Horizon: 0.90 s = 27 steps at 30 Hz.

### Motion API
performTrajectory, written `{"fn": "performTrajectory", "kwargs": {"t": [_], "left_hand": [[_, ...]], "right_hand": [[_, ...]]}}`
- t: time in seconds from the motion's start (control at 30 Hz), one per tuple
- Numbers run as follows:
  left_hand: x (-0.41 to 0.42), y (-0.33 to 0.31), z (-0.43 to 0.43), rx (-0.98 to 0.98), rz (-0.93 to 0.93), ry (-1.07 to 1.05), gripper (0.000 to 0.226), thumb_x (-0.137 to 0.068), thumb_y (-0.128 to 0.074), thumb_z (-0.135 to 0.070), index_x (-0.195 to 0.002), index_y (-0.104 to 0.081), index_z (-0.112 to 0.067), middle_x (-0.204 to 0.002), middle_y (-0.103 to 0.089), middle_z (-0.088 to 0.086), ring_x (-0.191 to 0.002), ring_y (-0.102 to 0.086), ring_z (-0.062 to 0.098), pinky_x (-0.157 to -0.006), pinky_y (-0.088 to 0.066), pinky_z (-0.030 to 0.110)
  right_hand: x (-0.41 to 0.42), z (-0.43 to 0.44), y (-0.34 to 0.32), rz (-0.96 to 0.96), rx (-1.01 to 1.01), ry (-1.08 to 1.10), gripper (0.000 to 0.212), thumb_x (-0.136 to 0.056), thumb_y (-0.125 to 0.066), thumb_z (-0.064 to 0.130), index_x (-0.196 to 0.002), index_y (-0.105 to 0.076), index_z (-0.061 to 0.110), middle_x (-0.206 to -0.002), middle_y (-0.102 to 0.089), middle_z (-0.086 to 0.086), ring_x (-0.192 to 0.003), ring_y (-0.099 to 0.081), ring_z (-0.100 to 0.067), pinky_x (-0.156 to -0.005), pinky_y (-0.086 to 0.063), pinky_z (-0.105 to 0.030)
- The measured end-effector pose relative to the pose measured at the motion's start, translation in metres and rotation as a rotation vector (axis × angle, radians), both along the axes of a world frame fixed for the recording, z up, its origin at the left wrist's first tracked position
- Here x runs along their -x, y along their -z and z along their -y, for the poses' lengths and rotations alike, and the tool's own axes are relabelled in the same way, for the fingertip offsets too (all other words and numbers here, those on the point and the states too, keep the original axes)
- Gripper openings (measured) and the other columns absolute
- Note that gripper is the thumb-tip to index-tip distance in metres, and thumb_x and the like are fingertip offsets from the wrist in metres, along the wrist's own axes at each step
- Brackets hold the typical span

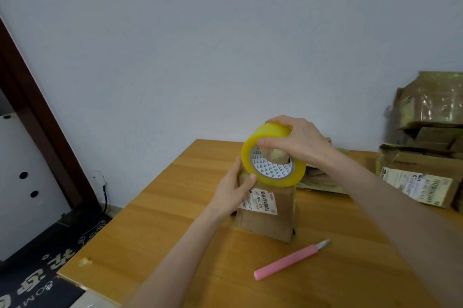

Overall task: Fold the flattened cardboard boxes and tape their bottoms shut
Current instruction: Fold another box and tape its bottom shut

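Two hands work on one small box, which stands upright on the wooden surface. The left hand grips the box at its upper left edge, with the thumb pressed on the front face just above the white label. I judge that it steadies the box and perhaps pins the tape end down.

The right hand grips the tape roll from above, fingers over the outer band and thumb at the rim. The roll is tilted and seems to touch the top of the box. This looks like the taping step: the roll is held low on the box so that a strip can lie flat over the closed flaps. Whether a strip is stuck there I cannot tell, because the roll hides the top.

Just in front of the box, toward its right, lies a pink knife, probably placed near for cutting the tape. Behind the box lies flat cardboard, and well to its right is a pile of other boxes. What is inside any box is hidden.
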<state>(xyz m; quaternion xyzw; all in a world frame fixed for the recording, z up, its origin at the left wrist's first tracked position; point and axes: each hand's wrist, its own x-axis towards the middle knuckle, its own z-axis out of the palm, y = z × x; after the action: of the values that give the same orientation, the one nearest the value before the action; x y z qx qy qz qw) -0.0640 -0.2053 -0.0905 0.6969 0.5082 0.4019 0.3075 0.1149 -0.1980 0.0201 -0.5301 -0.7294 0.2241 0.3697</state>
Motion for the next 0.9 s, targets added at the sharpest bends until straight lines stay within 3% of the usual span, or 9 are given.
{"fn": "performTrajectory", "kwargs": {"t": [0.07, 0.13, 0.2, 0.27, 0.4, 0.57, 0.67, 0.8, 0.9], "left_hand": [[0.005, 0.006, -0.006, -0.036, -0.083, 0.007, 0.056, -0.092, -0.055, -0.039, -0.143, -0.035, -0.028, -0.135, -0.051, -0.013, -0.127, -0.046, 0.01, -0.099, -0.042, 0.025], [0.009, 0.0, -0.008, -0.06, -0.15, 0.063, 0.063, -0.084, -0.064, -0.046, -0.139, -0.035, -0.033, -0.132, -0.049, -0.015, -0.124, -0.047, 0.01, -0.094, -0.042, 0.02], [0.009, -0.009, -0.014, -0.182, -0.333, 0.11, 0.086, -0.07, -0.067, -0.062, -0.142, -0.031, -0.031, -0.144, -0.038, -0.01, -0.131, -0.037, 0.009, -0.103, -0.037, 0.026], [0.006, -0.011, -0.022, -0.258, -0.481, 0.118, 0.101, -0.064, -0.069, -0.065, -0.146, -0.026, -0.024, -0.151, -0.028, -0.007, -0.136, -0.029, 0.008, -0.108, -0.03, 0.027], [0.006, -0.004, -0.034, -0.202, -0.519, 0.138, 0.088, -0.071, -0.07, -0.057, -0.143, -0.032, -0.024, -0.148, -0.036, -0.005, -0.134, -0.036, 0.013, -0.107, -0.036, 0.034], [0.004, 0.0, -0.04, -0.195, -0.656, 0.163, 0.1, -0.07, -0.048, -0.077, -0.149, -0.023, -0.022, -0.157, -0.021, -0.003, -0.144, -0.019, 0.013, -0.114, -0.027, 0.042], [0.002, -0.001, -0.039, -0.15, -0.747, 0.137, 0.097, -0.078, -0.051, -0.066, -0.152, -0.01, -0.018, -0.159, -0.006, -0.003, -0.146, -0.008, 0.011, -0.119, -0.016, 0.036], [0.004, 0.006, -0.034, -0.071, -0.856, 0.096, 0.087, -0.088, -0.052, -0.052, -0.152, -0.005, -0.017, -0.159, 0.0, -0.004, -0.146, -0.007, 0.011, -0.118, -0.013, 0.029], [-0.008, 0.01, -0.034, -0.101, -0.91, 0.105, 0.086, -0.089, -0.051, -0.051, -0.152, -0.003, -0.016, -0.159, 0.002, 0.001, -0.146, -0.005, 0.013, -0.118, -0.011, 0.029]], "right_hand": [[-0.004, 0.0, 0.008, -0.056, 0.042, -0.023, 0.065, -0.069, -0.075, 0.051, -0.126, -0.05, 0.033, -0.115, -0.058, 0.008, -0.101, -0.056, -0.013, -0.083, -0.05, -0.033], [-0.009, 0.003, 0.02, -0.171, 0.095, -0.015, 0.067, -0.066, -0.079, 0.047, -0.123, -0.046, 0.03, -0.106, -0.061, 0.01, -0.093, -0.061, -0.01, -0.079, -0.054, -0.033], [-0.017, 0.004, 0.033, -0.316, 0.13, 0.0, 0.065, -0.066, -0.082, 0.038, -0.119, -0.047, 0.025, -0.103, -0.062, 0.008, -0.089, -0.062, -0.007, -0.071, -0.052, -0.026], [-0.025, 0.004, 0.043, -0.457, 0.174, -0.026, 0.059, -0.065, -0.083, 0.031, -0.114, -0.052, 0.022, -0.103, -0.065, 0.004, -0.089, -0.065, -0.009, -0.071, -0.051, -0.023], [-0.032, 0.002, 0.045, -0.545, 0.163, -0.07, 0.04, -0.068, -0.082, 0.02, -0.101, -0.059, 0.019, -0.095, -0.071, 0.0, -0.088, -0.068, -0.015, -0.074, -0.055, -0.028], [-0.04, 0.0, 0.025, -0.422, 0.1, -0.004, 0.031, -0.068, -0.082, 0.026, -0.093, -0.064, 0.022, -0.088, -0.069, 0.001, -0.076, -0.065, -0.009, -0.066, -0.053, -0.024], [-0.05, 0.001, 0.013, -0.352, 0.053, 0.035, 0.03, -0.066, -0.081, 0.028, -0.09, -0.065, 0.022, -0.082, -0.066, 0.005, -0.07, -0.059, -0.006, -0.06, -0.046, -0.019], [-0.089, 0.008, 0.015, -0.039, 0.09, 0.119, 0.04, -0.064, -0.082, 0.032, -0.099, -0.065, 0.024, -0.096, -0.063, 0.005, -0.088, -0.058, -0.014, -0.076, -0.048, -0.031], [-0.115, 0.017, 0.044, -0.068, 0.176, 0.119, 0.035, -0.067, -0.082, 0.029, -0.097, -0.063, 0.03, -0.095, -0.063, 0.007, -0.084, -0.059, -0.009, -0.07, -0.05, -0.028]]}}
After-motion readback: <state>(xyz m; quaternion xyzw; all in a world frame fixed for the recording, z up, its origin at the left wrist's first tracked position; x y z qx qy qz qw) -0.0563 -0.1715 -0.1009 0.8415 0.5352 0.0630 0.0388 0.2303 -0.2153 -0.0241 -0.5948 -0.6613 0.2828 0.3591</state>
